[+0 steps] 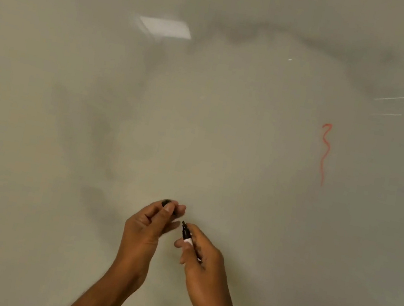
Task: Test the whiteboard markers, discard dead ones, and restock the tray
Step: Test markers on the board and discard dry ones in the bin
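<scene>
A whiteboard [226, 130] fills the view. My right hand [201, 259] grips an uncapped black marker [186, 233], its bare tip pointing up and left, just off the board surface. My left hand [148, 226] sits close beside it and pinches the black cap [168, 202] between thumb and fingers. The cap and the marker tip are a short way apart. Most of the marker's barrel is hidden inside my right fist. No tray is in view.
A red wavy line [324, 154] runs down the board at the right. Faint grey smudges [242, 32] cross the upper board. Ceiling lights [165, 28] reflect in the glossy surface at the top.
</scene>
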